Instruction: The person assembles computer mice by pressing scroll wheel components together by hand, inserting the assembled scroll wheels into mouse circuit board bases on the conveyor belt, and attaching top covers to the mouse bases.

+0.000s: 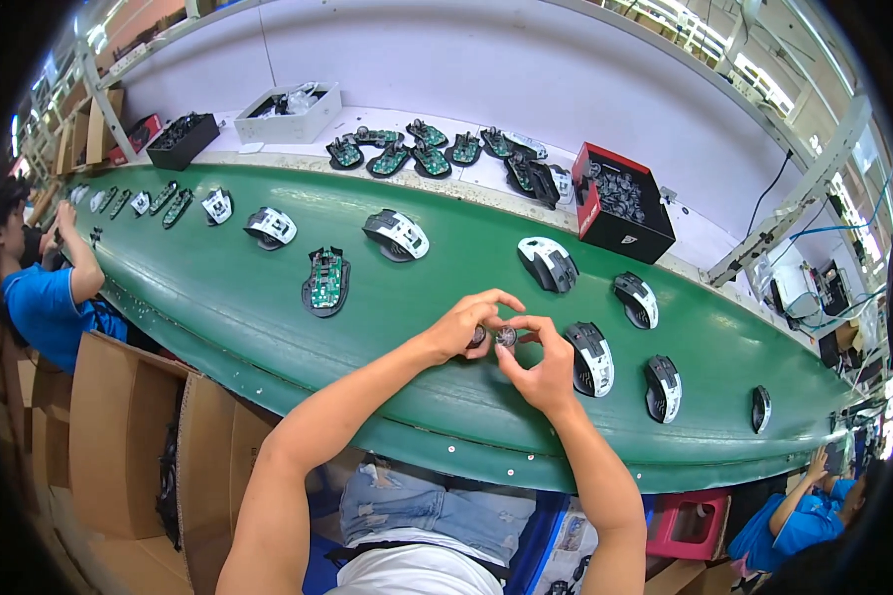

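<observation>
Above the green conveyor belt (446,397), my two hands are close together. My left hand (456,329) is closed round a small dark scroll wheel (478,335), partly hidden by the fingers. Between the thumb and fingertips of my right hand (542,365) is another scroll wheel (507,336), greyish and round. Just right of that hand lies a black-and-white computer mouse (590,359). To the left of my hands, an opened mouse base with a green circuit board (325,282) rests on the belt.
More black-and-white mice (397,234) are spread along the belt. Several circuit-board bases (431,159) lie on the back shelf, beside a black-and-red box (633,236) of small dark wheels. A white box (288,121) stands further left. Cardboard boxes (124,436) are at lower left; co-workers sit at both ends.
</observation>
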### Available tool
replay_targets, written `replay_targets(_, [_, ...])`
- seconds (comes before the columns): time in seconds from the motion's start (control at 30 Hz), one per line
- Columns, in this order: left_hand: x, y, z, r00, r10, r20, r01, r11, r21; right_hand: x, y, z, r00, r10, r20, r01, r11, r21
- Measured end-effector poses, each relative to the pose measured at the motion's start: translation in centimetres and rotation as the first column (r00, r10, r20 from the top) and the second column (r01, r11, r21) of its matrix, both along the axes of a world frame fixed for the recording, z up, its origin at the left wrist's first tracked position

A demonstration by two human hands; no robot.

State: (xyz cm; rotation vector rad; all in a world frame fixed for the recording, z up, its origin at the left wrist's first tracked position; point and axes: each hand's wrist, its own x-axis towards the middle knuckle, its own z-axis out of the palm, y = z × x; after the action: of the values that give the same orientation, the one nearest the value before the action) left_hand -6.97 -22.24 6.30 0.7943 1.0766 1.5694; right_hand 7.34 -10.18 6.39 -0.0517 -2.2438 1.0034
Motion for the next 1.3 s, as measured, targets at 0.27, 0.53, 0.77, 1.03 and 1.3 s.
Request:
replay_targets(0.27, [-4.4, -3.2, -0.1, 0.28, 0.319, -0.905, -0.614, 0.785, 0.087, -0.2, 0.8, -1.7, 0.971, 0.045, 0.233, -0.037, 0.999, -0.036])
replay_targets(0.53, [-12.8, -19.3, 1.3, 0.195, -0.259, -0.946, -0.852, 0.433, -0.294, -0.7, 0.3, -1.6, 0.982, 0.086, 0.17, -0.092, 0.995, 0.029])
replay_targets(0.77, [-7.3, -13.8, 1.0, 0.182, -0.233, -0.955, -0.711, 0.64, -0.292, -0.2, 1.0, -1.8, 0.992, 0.076, 0.098, -0.079, 0.997, 0.026])
replay_targets(1.03, [2.7, -3.6, 0.2, -0.009, -0.198, -0.98, -0.482, 0.86, -0.169, -0.6, 2.4, -0.9, 0.997, -0.073, 0.016, 0.072, 0.997, 0.027])
replay_targets(1.3, [-1.9, -3.3, -0.8, 0.262, 0.02, -0.965, -0.277, 0.959, -0.055, 0.0, 2.9, 0.0, 0.999, -0.015, 0.052, 0.014, 1.0, 0.027])
